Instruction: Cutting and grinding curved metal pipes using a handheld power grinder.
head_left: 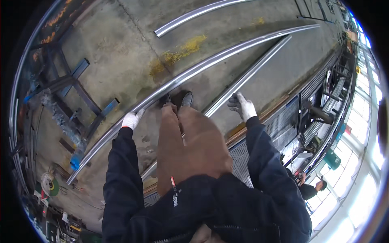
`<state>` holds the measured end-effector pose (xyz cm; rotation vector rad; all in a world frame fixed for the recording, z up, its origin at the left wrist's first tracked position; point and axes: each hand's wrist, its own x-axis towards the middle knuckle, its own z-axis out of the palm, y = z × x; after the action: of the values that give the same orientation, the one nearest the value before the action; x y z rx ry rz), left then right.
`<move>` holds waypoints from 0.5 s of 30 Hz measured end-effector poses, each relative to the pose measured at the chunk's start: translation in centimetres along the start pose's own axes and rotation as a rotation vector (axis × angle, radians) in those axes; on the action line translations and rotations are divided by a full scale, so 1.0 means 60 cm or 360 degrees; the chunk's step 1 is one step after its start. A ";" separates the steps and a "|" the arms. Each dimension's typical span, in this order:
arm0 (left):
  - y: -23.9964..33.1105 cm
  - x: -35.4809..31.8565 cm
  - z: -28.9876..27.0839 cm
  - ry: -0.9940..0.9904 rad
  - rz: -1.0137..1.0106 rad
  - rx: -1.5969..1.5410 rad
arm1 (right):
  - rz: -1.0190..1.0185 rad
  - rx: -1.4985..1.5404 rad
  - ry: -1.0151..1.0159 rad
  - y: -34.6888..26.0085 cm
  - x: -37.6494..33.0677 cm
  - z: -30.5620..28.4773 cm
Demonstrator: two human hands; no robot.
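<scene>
A long shiny metal tube (202, 69) runs from the lower left to the upper right, in front of my shoes. My left hand (133, 119), in a white glove, grips this tube at its near edge, left of my legs; some of its fingers are hidden. Behind the first tube, closer to my body, lies a second straight metal tube (251, 75) that passes behind my legs. Just to the right of that second tube is my gloved right hand (242, 106), its fingers apart and nothing in them.
Another metal tube (194, 14) lies farther off on the concrete floor. To the left stand dark steel frames (85, 95) with blue ends. A long rack with a perforated panel (283, 123) and stacked bars is at the right. Another person (310, 190) is beyond it.
</scene>
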<state>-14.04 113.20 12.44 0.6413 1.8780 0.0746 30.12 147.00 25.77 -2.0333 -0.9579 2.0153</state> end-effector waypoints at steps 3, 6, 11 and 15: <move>0.058 0.173 0.045 -0.0151 -0.0061 0.0157 | 0.0029 0.0072 0.0037 -0.010 0.168 -0.033; 0.051 0.366 0.142 -0.0109 -0.0100 0.0084 | 0.0150 0.0052 0.0100 -0.004 0.359 -0.043; 0.025 0.625 0.289 -0.0259 -0.0278 -0.0014 | 0.0326 0.0168 0.0094 0.022 0.703 -0.053; 0.064 0.727 0.312 -0.0711 -0.0326 -0.0121 | 0.0240 0.0435 0.0276 0.056 0.890 -0.102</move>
<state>-7.23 132.09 -30.76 0.3726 1.4896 -0.1213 32.29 173.53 -21.05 -2.1352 -0.4807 1.8762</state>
